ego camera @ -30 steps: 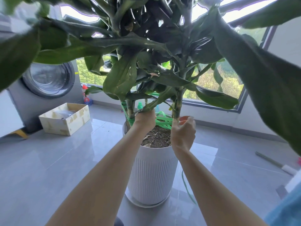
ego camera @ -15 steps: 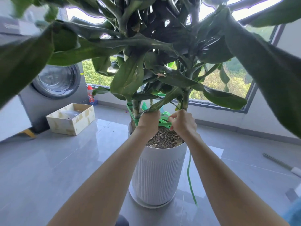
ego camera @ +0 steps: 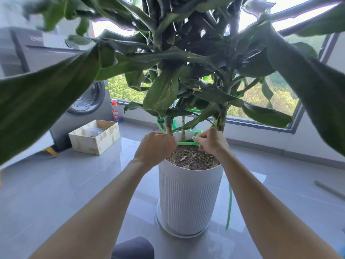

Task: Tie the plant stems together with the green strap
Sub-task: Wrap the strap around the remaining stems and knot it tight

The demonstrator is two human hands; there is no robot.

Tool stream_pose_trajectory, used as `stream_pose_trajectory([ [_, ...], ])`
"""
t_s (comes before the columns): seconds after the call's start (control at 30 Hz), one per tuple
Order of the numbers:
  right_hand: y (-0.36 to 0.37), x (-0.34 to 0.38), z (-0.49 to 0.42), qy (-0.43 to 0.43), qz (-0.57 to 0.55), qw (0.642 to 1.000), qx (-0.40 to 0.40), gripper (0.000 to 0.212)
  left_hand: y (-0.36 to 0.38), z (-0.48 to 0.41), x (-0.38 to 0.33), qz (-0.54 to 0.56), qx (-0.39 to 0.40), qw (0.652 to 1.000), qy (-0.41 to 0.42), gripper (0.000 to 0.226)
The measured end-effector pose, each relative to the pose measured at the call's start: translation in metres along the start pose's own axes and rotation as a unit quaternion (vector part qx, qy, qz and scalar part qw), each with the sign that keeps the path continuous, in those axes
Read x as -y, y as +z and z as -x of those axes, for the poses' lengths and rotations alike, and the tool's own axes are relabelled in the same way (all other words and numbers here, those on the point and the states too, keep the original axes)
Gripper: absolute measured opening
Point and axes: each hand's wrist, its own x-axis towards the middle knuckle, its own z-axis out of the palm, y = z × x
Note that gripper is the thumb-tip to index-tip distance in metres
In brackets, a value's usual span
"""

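CHANGE: right hand, spread by the stem a second ago, now pinches the green strap | STRAP: taut between both hands above the pot, tail hanging down its right side | LEFT: left hand grips the strap at the left stem | READ: loop closing, knot not yet tied

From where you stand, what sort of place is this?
Probably a home laundry balcony or utility room. A front-loading washer stands at the left, a wide window looks out onto trees, and the floor is glossy grey tile, with a big potted plant on it.
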Motion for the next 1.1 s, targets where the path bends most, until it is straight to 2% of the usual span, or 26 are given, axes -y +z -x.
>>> stream_pose_trajectory([
  [0.1,0.004,0.006,0.001,-0.015,-0.008,1.000,0.011,0.017,-0.003,0.002,0.015,0.002,-0.036,0.998,-0.060,0.047],
  [0.27,0.010,0.016,0.000,-0.033,-0.018,0.999,0.030,0.015,0.009,0.001,0.042,0.080,0.031,0.977,-0.193,0.024],
  [0.4,0.019,0.023,-0.004,-0.061,0.008,0.998,0.033,0.017,0.017,-0.006,0.046,0.146,0.034,0.960,-0.236,0.023],
  [0.57,0.029,0.036,-0.010,-0.087,0.116,0.988,0.054,0.022,0.021,-0.015,0.048,0.220,0.044,0.940,-0.259,0.024],
  [0.73,0.044,0.040,-0.021,-0.095,0.142,0.984,0.055,0.027,0.030,-0.023,0.047,0.262,0.092,0.918,-0.283,0.033],
  [0.93,0.044,0.040,-0.024,-0.110,0.184,0.974,0.072,0.026,0.028,-0.023,0.040,0.370,0.162,0.865,-0.297,0.040],
  [1.0,0.043,0.041,-0.023,-0.113,0.187,0.973,0.072,0.026,0.028,-0.022,0.040,0.376,0.169,0.863,-0.292,0.039],
  [1.1,0.042,0.043,-0.020,-0.108,0.186,0.975,0.062,0.026,0.029,-0.023,0.042,0.341,0.163,0.884,-0.276,0.037],
])
